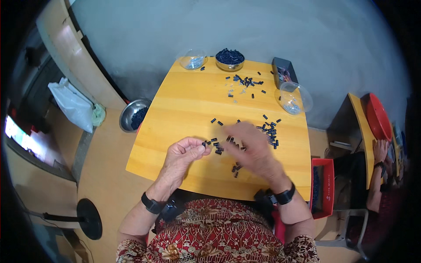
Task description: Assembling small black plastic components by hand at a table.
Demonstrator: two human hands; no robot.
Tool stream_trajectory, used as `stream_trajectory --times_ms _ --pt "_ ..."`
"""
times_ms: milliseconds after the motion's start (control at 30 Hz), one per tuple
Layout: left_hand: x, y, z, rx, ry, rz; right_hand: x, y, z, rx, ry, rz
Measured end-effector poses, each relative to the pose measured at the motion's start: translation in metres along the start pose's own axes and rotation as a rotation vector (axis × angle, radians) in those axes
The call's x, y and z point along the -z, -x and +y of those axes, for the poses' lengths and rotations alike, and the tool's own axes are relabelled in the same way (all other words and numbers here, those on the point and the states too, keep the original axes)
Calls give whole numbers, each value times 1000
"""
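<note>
- A red patterned garment (pixel 210 236) is filling the lower edge, and both forearms are coming up from it, each wearing a black wristband (pixel 152 204).
- The left hand (pixel 186 153) is resting over the near part of the yellow wooden counter (pixel 184 105), fingers curled inward, its grip closing thumb against fingertip on a small black cylinder (pixel 204 143).
- The right hand (pixel 247 147) is smearing with motion blur over the middle of the counter; its grip is too blurred to read, and I cannot tell whether it is holding anything.
- More small black pieces (pixel 271 130) are lying scattered just beyond and beside the hands, some hidden under the blurred hand.
- A red bin (pixel 323 188) is sitting low beside the counter's right edge.
- Farther out, a second scatter of black pieces (pixel 246 81) is lying near the far edge.
- A tipped clear bowl (pixel 294 98) and a dark grey box (pixel 283 71) are sitting at the far right.
- A metal bowl of black pieces (pixel 230 59) and a clear bowl (pixel 192 59) are standing at the far edge.
- Off the left edge, another metal bowl (pixel 133 115) is sitting on the tan floor, near a white plastic bag (pixel 70 103).
- A grey wall (pixel 219 22) is closing the room behind.
- At the far right, another person's hand (pixel 379 151) is showing beside a red dish (pixel 378 116), partly cut off.
</note>
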State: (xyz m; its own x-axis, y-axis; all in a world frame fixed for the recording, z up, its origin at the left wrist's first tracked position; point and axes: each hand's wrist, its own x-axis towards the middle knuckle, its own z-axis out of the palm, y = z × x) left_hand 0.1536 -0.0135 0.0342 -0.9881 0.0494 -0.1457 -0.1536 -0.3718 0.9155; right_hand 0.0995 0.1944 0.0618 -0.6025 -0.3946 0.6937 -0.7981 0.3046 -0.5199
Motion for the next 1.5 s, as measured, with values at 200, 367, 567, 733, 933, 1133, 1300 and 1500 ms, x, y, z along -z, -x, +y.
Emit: stream_trajectory --times_ms 200,367,567,733,933,1133,1300,1500 --pt "17 -3 6 1 -24 5 64 -3 22 -372 24 106" --pt "26 -9 0 59 -25 48 69 -11 43 -448 132 4" --pt "29 -12 -5 47 -20 50 30 -39 94 -137 476 -176" --pt "33 -10 -12 12 2 -5 0 -63 122 -160 619 -431" --pt "34 -7 -10 3 -23 -30 -33 -82 147 -69 712 -530" --pt "35 -7 -7 39 -36 -22 -38 -67 170 -205 613 -589" --pt "37 -8 -8 41 -14 -23 -38 -48 159 -217 591 -572" --pt "38 -9 -12 43 -16 -38 -37 -19 137 -204 628 -536"
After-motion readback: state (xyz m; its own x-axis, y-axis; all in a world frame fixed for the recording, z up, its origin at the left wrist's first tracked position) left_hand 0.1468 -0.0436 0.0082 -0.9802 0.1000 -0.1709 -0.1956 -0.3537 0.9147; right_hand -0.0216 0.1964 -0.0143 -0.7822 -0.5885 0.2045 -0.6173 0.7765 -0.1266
